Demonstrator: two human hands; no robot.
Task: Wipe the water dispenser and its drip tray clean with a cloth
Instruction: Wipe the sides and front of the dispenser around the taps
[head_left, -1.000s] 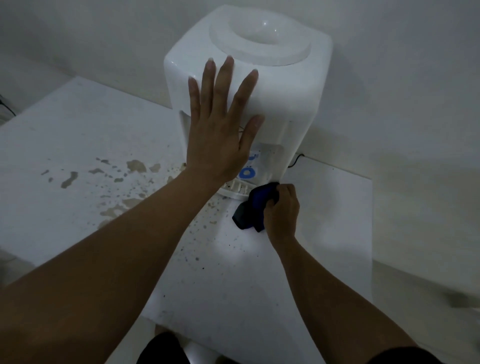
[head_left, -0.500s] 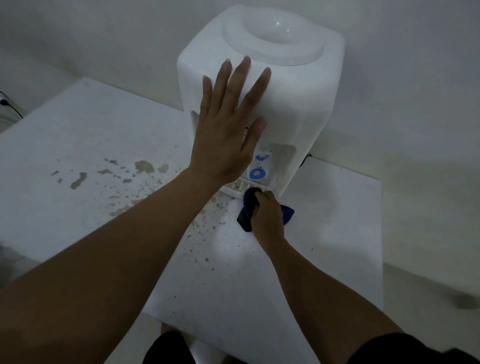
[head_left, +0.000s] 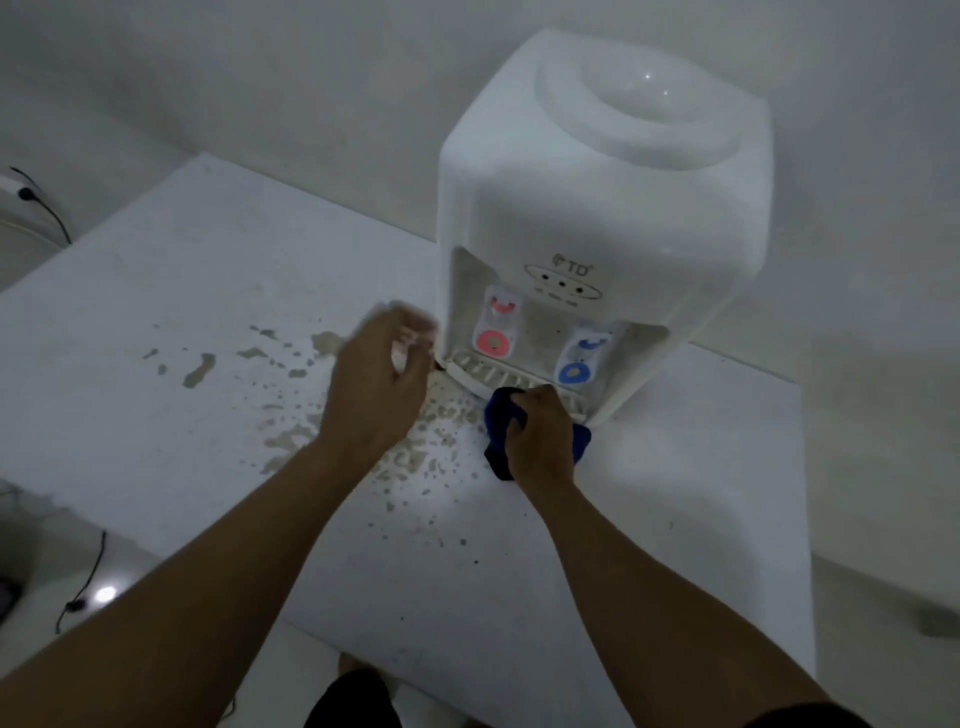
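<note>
This looks like a plain room in a home or small office, dimly lit. A compact white plastic countertop water dispenser (head_left: 602, 208) with a red hot tap (head_left: 493, 340) and a blue cold tap (head_left: 574, 370) stands on a white counter (head_left: 156, 291) whose surface is flecked with brownish stains (head_left: 291, 410), pushed against bare, unpainted-looking grey-white walls (head_left: 311, 73). At the left edge a black power cable (head_left: 52, 215) runs from a wall plug, and another black cord (head_left: 85, 582) trails over a glossy pale tiled floor (head_left: 52, 545).
</note>
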